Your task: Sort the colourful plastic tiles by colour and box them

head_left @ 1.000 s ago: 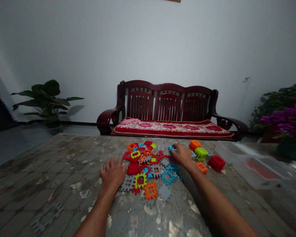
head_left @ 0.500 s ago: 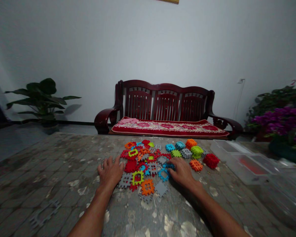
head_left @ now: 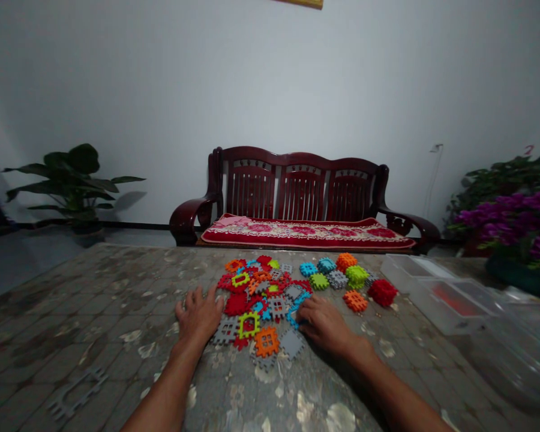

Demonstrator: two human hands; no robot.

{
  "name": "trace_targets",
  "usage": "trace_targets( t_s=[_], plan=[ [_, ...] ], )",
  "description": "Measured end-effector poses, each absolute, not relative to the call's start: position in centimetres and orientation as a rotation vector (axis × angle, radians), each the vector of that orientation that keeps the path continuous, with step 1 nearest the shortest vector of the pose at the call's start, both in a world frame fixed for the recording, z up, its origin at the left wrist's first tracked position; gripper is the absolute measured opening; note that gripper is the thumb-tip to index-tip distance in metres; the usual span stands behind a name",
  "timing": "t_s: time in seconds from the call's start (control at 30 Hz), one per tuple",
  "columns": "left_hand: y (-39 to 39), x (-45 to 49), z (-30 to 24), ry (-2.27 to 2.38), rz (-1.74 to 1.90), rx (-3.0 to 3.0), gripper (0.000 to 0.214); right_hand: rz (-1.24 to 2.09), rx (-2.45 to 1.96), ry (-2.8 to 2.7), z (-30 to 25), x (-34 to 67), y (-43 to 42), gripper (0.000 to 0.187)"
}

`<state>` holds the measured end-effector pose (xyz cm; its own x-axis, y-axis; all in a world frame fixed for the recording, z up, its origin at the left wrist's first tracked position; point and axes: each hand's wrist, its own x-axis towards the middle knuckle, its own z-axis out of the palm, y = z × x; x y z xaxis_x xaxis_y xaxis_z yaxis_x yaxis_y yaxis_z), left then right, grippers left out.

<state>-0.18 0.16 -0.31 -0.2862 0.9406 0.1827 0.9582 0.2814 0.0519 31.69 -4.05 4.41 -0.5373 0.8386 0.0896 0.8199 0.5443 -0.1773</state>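
Observation:
A heap of flat toothed plastic building tiles, with a lime frame tile (head_left: 249,325), an orange tile (head_left: 266,341) and a grey tile (head_left: 292,344), lies on the table in several colours. My left hand (head_left: 201,315) rests palm down at the left edge of the heap, fingers apart and holding nothing. At the right edge, my right hand (head_left: 323,320) has its fingers curled down onto a blue frame tile (head_left: 292,315), partly covering it. The fingertips are hidden behind the hand.
Stacked tiles, including a red stack (head_left: 383,292) and an orange one (head_left: 355,301), stand right of the heap. Clear plastic boxes (head_left: 450,300) sit further right. A loose grey frame piece (head_left: 78,393) lies near left. Behind the table (head_left: 130,288) is a wooden bench (head_left: 297,165).
My right hand has drawn back slightly toward me, from the far side of the blue frame tile onto its right part, fingers curling. My left hand stays beside the heap.

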Motion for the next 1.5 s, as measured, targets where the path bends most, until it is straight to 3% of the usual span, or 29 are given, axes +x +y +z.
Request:
trace_targets(
  t_s=[0.17, 0.37, 0.47, 0.67, 1.03, 1.5],
  plan=[
    [0.3, -0.3, -0.6, -2.412, -0.264, -1.803, 0.052, 0.317, -1.381, -2.458, 4.2, 31.8, -4.2, 0.017],
    [0.1, -0.1, -0.3, -2.41, -0.251, -1.789, 0.05, 0.978, -1.353, -1.737, 3.6, 31.9, -2.6, 0.028],
    [0.1, -0.1, -0.3, -2.423, -0.255, -1.795, 0.05, 1.117, -1.362, -1.472, 3.0, 32.3, -1.7, 0.036],
    [0.2, -0.1, -0.5, -2.42, -0.252, -1.788, 0.051, 0.758, -1.547, -1.459, 1.3, 34.3, -0.4, 0.033],
    [0.2, -0.2, -0.4, -2.442, -0.252, -1.795, 0.052, 0.091, -1.767, -2.072, 3.2, 31.7, -3.3, 0.057],
    [0.2, -0.2, -0.5, -2.419, -0.232, -1.786, 0.051, 0.029, -1.76, -2.075, 3.0, 31.5, -3.8, 0.053]
  ],
)
